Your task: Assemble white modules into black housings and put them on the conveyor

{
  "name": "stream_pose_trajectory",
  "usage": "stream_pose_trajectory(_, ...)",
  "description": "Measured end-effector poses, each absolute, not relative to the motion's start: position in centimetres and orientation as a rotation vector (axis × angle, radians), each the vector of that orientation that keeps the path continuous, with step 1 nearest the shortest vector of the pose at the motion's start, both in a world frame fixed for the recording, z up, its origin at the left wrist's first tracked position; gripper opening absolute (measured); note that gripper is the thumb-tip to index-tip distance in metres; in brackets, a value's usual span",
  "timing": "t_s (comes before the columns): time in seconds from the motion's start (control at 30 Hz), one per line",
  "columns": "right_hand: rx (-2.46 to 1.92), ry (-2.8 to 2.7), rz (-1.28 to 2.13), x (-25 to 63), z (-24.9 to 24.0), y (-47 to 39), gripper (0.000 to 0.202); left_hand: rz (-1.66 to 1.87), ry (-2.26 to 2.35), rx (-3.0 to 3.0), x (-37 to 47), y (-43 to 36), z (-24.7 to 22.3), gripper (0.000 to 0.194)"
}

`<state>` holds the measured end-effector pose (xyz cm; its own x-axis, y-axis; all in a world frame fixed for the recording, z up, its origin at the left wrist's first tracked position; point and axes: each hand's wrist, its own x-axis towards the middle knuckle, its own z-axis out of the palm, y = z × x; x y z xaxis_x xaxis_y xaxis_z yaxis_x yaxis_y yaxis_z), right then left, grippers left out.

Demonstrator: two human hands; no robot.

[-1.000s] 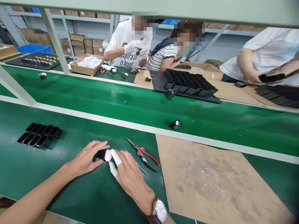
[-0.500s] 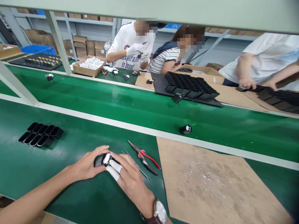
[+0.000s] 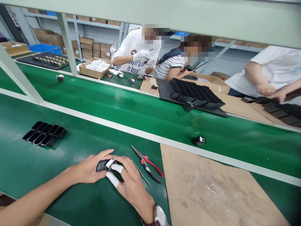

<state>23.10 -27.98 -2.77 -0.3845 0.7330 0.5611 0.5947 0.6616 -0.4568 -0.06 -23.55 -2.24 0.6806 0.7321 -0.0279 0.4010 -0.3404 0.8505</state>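
Between my hands, low in the view, is a black housing (image 3: 101, 166) with a white and dark part (image 3: 110, 164) in its open end. My left hand (image 3: 90, 168) is wrapped round the housing from the left. My right hand (image 3: 128, 175), with white covers on two fingers, presses at the open end from the right. Tweezers (image 3: 138, 169) and red-handled pliers (image 3: 147, 164) lie just right of my right hand. Several black housings (image 3: 44, 134) stand grouped on the green table at the left.
A brown board (image 3: 211, 185) covers the right of the table (image 3: 77, 201). Beyond a pale rail (image 3: 103, 123), a green belt (image 3: 117, 108) carries a black housing (image 3: 198, 140). Across it, people work beside a tray of black housings (image 3: 195, 92) and a box of white pieces (image 3: 94, 73).
The view has shifted, so the scene sits slightly lower and further right. The housing on the belt is further right. The white part appears lower in the housing's open end, which my hands still hold.
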Motion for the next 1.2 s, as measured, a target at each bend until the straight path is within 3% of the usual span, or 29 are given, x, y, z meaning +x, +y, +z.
stream_pose_trajectory(0.17,-1.093,-2.193,0.164,23.3,-3.0,-28.2,0.025,0.435,0.912,2.021,-0.1,-23.6,-2.4,0.077)
stream_pose_trajectory(0.27,-1.111,-2.265,0.122,23.4,-2.3,-28.0,0.020,0.446,0.914,2.053,-0.1,-23.5,-2.9,0.080)
stream_pose_trajectory(0.4,-1.162,-2.272,0.143,24.3,-1.4,-28.0,0.035,0.517,0.925,2.081,0.0,-23.5,-3.4,0.082)
stream_pose_trajectory(0.47,-1.241,-2.242,0.051,25.2,-1.4,-28.3,0.042,0.531,0.925,2.080,0.0,-23.6,-3.4,0.084)
stream_pose_trajectory(0.67,-1.474,-2.324,-0.390,27.9,-3.4,-29.8,0.036,0.467,0.920,2.012,-0.2,-23.5,-3.2,0.089)
stream_pose_trajectory(0.93,-1.374,-2.233,-0.086,26.2,-1.5,-31.5,0.036,0.509,0.980,2.000,0.0,-23.7,-3.4,0.081)
stream_pose_trajectory(1.2,-1.365,-2.337,-0.175,25.0,-0.8,-31.5,0.024,0.521,0.983,2.025,0.1,-23.7,-3.8,0.086)
